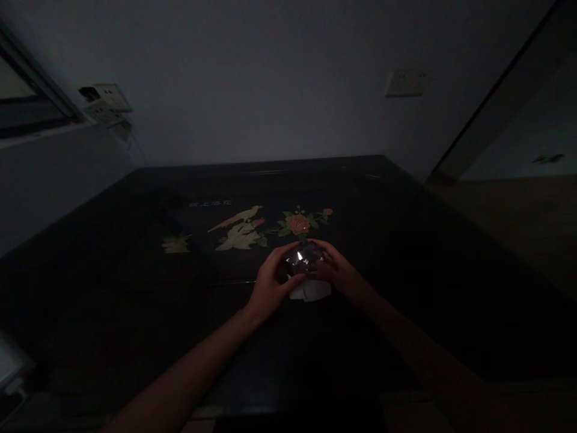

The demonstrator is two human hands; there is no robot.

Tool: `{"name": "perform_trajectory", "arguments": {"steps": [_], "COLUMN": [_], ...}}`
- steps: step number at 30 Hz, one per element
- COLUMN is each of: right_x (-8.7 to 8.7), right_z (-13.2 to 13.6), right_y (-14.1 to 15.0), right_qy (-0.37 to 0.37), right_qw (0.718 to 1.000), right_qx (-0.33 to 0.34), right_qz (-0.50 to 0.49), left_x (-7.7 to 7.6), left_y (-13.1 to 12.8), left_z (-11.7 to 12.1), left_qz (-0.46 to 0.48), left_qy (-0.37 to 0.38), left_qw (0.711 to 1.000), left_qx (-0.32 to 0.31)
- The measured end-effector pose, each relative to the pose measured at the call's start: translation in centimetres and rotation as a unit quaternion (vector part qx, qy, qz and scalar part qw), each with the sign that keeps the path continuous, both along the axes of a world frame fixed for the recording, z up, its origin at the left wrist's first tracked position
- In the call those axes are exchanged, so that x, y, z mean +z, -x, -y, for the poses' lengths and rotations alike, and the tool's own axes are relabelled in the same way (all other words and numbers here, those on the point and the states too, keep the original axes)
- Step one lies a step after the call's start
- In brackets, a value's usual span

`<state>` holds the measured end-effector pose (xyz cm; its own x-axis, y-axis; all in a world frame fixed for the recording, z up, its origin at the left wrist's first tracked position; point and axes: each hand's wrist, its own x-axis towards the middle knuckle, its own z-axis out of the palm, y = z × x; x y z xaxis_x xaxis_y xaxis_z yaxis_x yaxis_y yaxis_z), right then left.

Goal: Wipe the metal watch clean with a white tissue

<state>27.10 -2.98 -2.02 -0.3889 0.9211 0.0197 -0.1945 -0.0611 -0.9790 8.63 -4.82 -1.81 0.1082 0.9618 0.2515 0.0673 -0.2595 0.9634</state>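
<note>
Between my hands is a shiny, see-through rounded object (301, 260) with bright reflections on its top; its exact kind is too dark to make out. A white piece (318, 290), perhaps paper or a base, shows at its near side. My left hand (271, 275) curls round the left side of the object, thumb on the near side. From the right, my right hand (340, 269) wraps it in the same way, its fingers partly in shadow. Both hands are just above or on the dark tabletop (270, 349).
The dark table bears a picture of a bird (243, 214) and an orange flower (298, 224). Behind it stands a pale wall with a socket (408, 82). A power strip (106, 112) is at the left wall. A pale object (11, 364) stands at the left edge.
</note>
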Motion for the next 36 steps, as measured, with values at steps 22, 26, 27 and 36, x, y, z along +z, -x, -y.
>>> {"name": "perform_trajectory", "arguments": {"steps": [22,26,27,36], "right_x": [-0.2,-0.5,-0.5,0.1], "right_z": [-0.4,-0.9,-0.9,0.7], "right_y": [-0.1,-0.4,-0.4,0.7], "right_qy": [0.066,0.089,0.085,0.082], "right_qw": [0.981,0.978,0.98,0.984], "right_qx": [-0.175,-0.171,-0.165,-0.085], "right_qz": [-0.059,-0.074,-0.069,-0.132], "left_x": [-1.6,-2.5,-2.7,-2.4], "left_y": [1.1,1.7,1.7,1.3], "left_z": [-1.9,-2.1,-2.0,-1.8], "left_qz": [-0.079,-0.181,-0.205,-0.308], "left_qy": [0.022,-0.004,-0.008,0.02], "left_qw": [0.991,0.978,0.973,0.95], "left_qx": [0.106,0.107,0.103,0.055]}}
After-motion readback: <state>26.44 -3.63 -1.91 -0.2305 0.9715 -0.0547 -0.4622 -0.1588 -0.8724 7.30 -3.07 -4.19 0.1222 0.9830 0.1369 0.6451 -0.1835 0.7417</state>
